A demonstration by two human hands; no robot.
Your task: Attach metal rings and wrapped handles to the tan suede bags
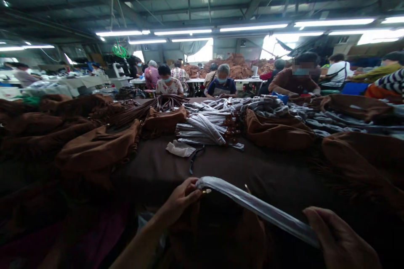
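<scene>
Between my hands stretches a long strap (255, 205) wrapped in whitish translucent film. My left hand (180, 198) pinches its upper left end, where a small gold-coloured metal piece (206, 191) shows beside the thumb. At the lower right, my right hand (339, 235) grips the strap's other end between thumb and fingers. Dark brown material hangs below the strap, too dim to make out. Ahead lies a pile of similar wrapped straps (205, 128) on the dark table cover (233, 168).
Brown fringed bags lie at left (101, 147) and right (277, 130). A crumpled pale wrapper (179, 148) and a thin black strip (193, 162) rest on the table nearer me. Several people sit working at tables beyond.
</scene>
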